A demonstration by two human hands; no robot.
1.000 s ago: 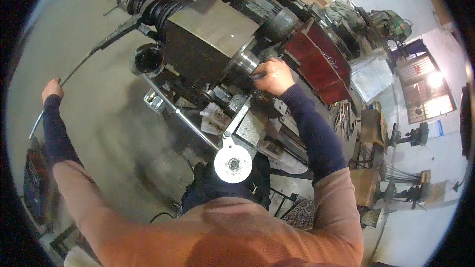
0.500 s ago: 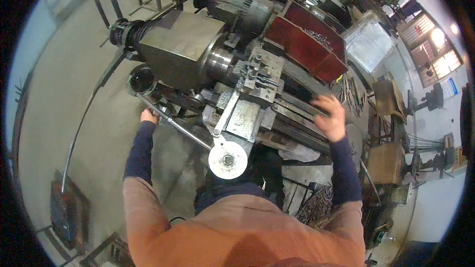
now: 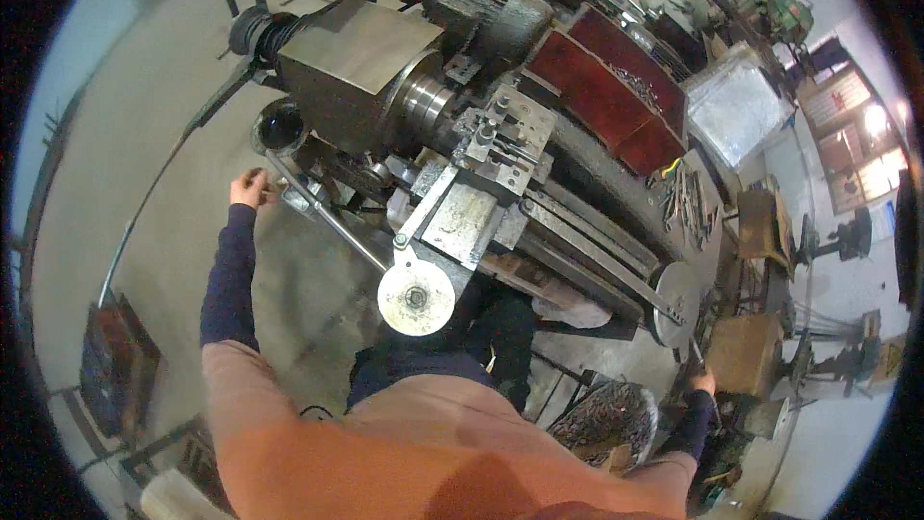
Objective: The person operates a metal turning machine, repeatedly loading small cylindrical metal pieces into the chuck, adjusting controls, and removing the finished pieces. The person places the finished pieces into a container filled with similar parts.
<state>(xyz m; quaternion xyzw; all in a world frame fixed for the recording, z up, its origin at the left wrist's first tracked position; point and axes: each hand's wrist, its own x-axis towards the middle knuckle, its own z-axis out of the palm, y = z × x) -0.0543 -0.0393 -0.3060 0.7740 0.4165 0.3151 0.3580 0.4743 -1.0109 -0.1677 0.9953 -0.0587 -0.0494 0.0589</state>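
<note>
A small metal lathe stands before me, with a bright chuck (image 3: 425,104) at its headstock and a tool post (image 3: 500,140) beside it. My left hand (image 3: 248,189) is off the lathe's left side, its fingers curled. A small dark thing seems to be between its fingertips, too small to name. Close by, a long metal rod (image 3: 337,223) slants toward a round white disc (image 3: 416,298) on the cross slide. At the far right end of the bed my right hand (image 3: 704,382) is closed round a metal lever (image 3: 697,351), just below a grey round plate (image 3: 676,304).
Behind the bed sits a red tray (image 3: 597,101) with small metal pieces. Loose tools (image 3: 685,200) lie to its right. A bin of dark metal pieces (image 3: 606,424) stands near my right arm. An electric motor (image 3: 491,12) is behind the headstock.
My right hand has moved from above the bed down to the lever at the right. My left hand has moved left and away from beside the rod. The view has shifted slightly.
</note>
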